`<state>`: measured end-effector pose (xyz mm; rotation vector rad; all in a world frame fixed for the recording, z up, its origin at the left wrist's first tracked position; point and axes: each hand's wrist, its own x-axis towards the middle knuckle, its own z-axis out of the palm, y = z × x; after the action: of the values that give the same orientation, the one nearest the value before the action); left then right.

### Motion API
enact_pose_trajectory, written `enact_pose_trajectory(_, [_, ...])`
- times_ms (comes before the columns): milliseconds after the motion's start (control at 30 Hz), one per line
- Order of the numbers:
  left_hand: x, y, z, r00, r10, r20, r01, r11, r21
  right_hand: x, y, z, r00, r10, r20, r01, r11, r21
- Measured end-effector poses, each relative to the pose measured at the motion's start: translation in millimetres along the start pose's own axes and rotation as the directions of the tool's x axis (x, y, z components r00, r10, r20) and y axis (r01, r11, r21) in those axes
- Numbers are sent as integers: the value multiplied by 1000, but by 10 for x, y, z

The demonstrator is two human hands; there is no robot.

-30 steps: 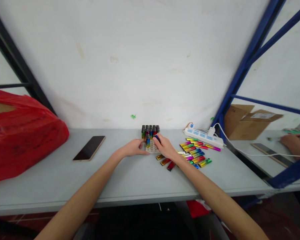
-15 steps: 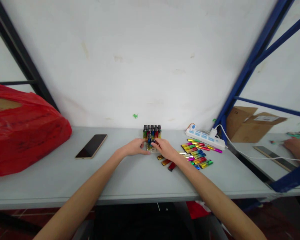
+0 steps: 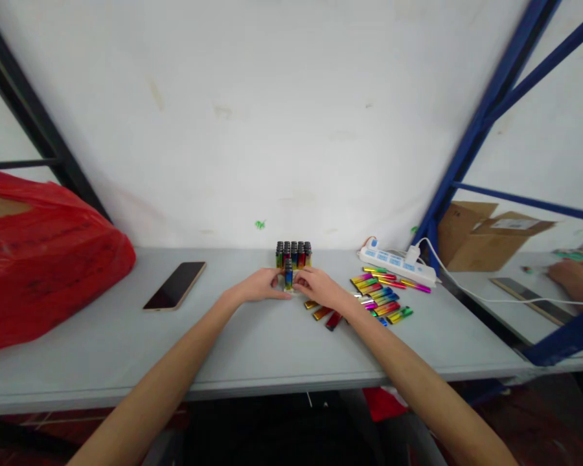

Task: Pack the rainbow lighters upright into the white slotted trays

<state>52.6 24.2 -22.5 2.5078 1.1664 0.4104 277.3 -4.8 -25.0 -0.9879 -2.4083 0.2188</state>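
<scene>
Several lighters (image 3: 294, 254) with black tops and shiny coloured bodies stand upright in close rows near the wall. In front of them, between my hands, a blue-and-yellow lighter (image 3: 288, 277) stands upright, with something clear and pale around its foot. My left hand (image 3: 262, 285) lies at the left of this lighter, thumb and fingers apart, the thumb along the front. At the right of it my right hand (image 3: 317, 287) has its fingers closed at the tips; what they hold, if anything, is hidden. Loose shiny lighters (image 3: 386, 309) lie beside my right forearm, which partly covers the pile.
A phone (image 3: 175, 285) and a red plastic bag (image 3: 53, 259) are on the left of the table (image 3: 233, 362). A white power strip (image 3: 398, 266) with a cable lies at the back right. Beyond the blue frame (image 3: 459, 168) are a cardboard box (image 3: 486, 243) and another person's hand (image 3: 573, 279).
The dark-topped lighter at my right fingertips no longer shows there, and those fingers have moved slightly lower. My left hand has stayed in place. The whole view has shifted a little.
</scene>
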Motion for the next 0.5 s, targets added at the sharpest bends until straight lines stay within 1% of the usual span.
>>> enact_pose_trajectory(67, [3,-5,2,1000,3,6,-3,1000,10,-31,13,-117,1000,-13,24,12,998,60])
enact_pose_trajectory(100, [4,-9,4,1000,6,8,-6,1000,13,-57,21,-182,998,-25,65,18,995,102])
enact_pose_trajectory(133, [5,-14,6,1000,11,9,-11,1000,14,-86,31,-244,991,-38,126,19,989,146])
enact_pose_trajectory(200, [7,-25,12,1000,16,5,-16,1000,15,-145,55,-339,963,-55,264,1,980,198])
enact_pose_trajectory(267, [10,-35,19,1000,19,1,-19,1000,14,-184,84,-374,938,-44,344,-19,984,177])
enact_pose_trajectory(367, [14,-40,23,1000,17,-3,-17,1000,7,-187,119,-331,944,-28,329,-7,995,103])
enact_pose_trajectory(500, [12,-25,11,1000,7,4,-7,1000,4,-159,117,-263,960,-33,278,14,997,71])
